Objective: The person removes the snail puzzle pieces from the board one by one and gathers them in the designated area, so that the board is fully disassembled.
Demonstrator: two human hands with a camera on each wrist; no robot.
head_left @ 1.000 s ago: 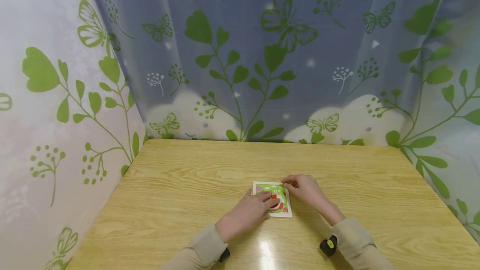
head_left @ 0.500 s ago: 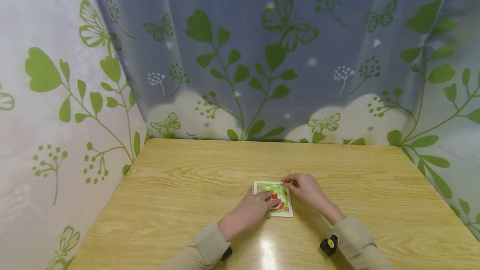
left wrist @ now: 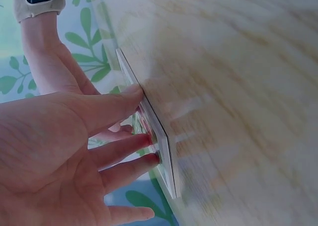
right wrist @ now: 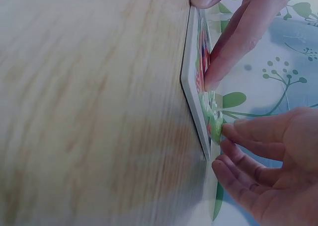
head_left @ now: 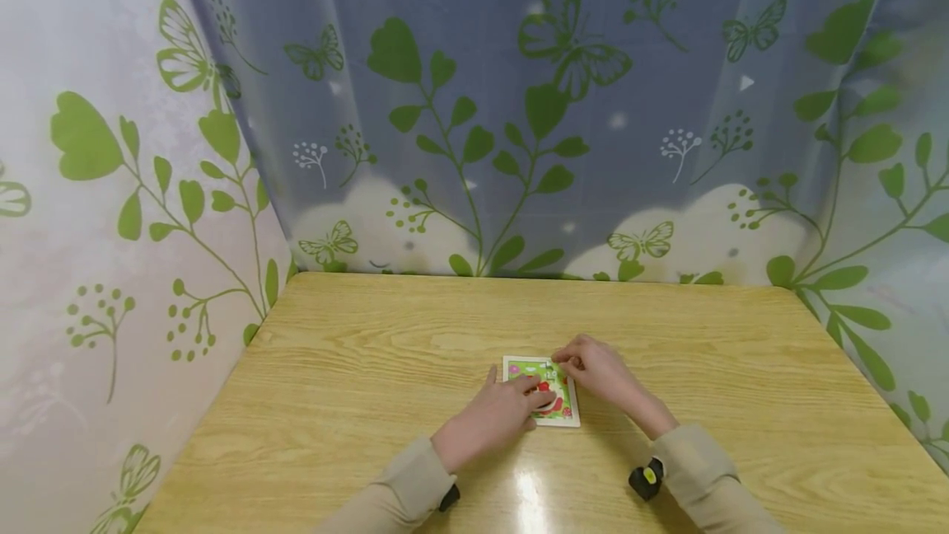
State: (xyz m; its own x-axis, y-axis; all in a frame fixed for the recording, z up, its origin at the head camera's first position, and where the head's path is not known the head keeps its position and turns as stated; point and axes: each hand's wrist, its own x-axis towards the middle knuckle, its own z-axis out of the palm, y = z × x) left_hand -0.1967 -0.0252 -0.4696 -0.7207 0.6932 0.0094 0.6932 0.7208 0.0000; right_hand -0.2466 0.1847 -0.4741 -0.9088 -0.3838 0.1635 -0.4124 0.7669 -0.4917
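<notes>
A small square picture puzzle with a white frame and a green and red picture lies flat on the table. Spread fingers of my left hand press on the picture, and the thumb touches the frame's near edge in the left wrist view. At the far right corner, my right hand pinches a green puzzle piece between thumb and index finger. The right wrist view shows this piece tilted up from the board. My left fingers cover the middle of the picture.
The wood-grain table surrounds the puzzle. A patterned curtain with leaves and butterflies stands behind the table and on both sides. A black band with a yellow mark sits at the right wrist.
My right hand has moved slightly left and lifted the corner piece out of the puzzle's surface. The left hand stays on the picture, nearly still.
</notes>
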